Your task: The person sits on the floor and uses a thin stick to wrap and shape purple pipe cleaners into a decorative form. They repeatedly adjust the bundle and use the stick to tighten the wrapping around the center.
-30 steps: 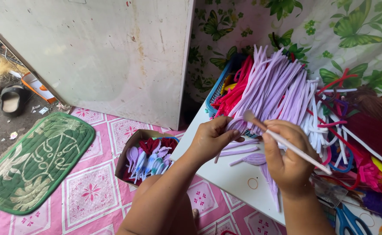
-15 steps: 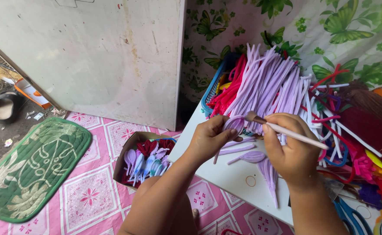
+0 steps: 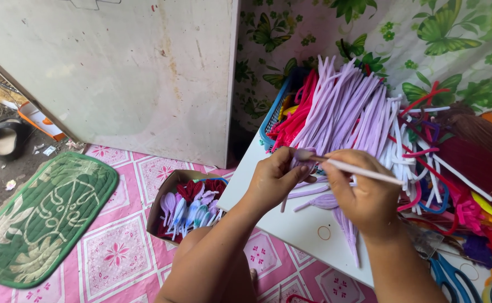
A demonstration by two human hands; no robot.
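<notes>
Pinching a lilac pipe cleaner point(image 3: 303, 155) at its bent tip, the left hand point(image 3: 274, 178) has thumb and fingers pressed together on it, while the right hand point(image 3: 363, 191) pinches the same piece further along and also holds a thin pale stick point(image 3: 363, 171) that juts out to the right. The looped end sits between the two hands, just above the white table point(image 3: 307, 227).

Against the frames of a second and half a second ago, the hands have drawn closer together and the stick has dropped from a steep slant to lie nearly level; its near end now meets the lilac tip, where before it stood clear of it. I judge from this that the lilac piece is being wound or shaped round the stick, and that the wrap is under way rather than done, since loose lilac ends point(image 3: 347, 230) hang down below the right hand.

Outward from the grip, a few bent lilac pieces point(image 3: 319, 201) lie on the table just beside the hands. Behind them stands a big sheaf of lilac stems point(image 3: 347, 112), with red ones point(image 3: 293, 120) to its left in a blue basket point(image 3: 272, 115) and a tangle of white, red and dark ones to the right. Blue scissors point(image 3: 453, 278) lie near the right forearm. Down on the pink patterned floor point(image 3: 117, 252) a cardboard box point(image 3: 170, 185) holds finished petal shapes point(image 3: 187, 210) in lilac, blue and red, and a green mat point(image 3: 44, 216) lies well apart to the left
</notes>
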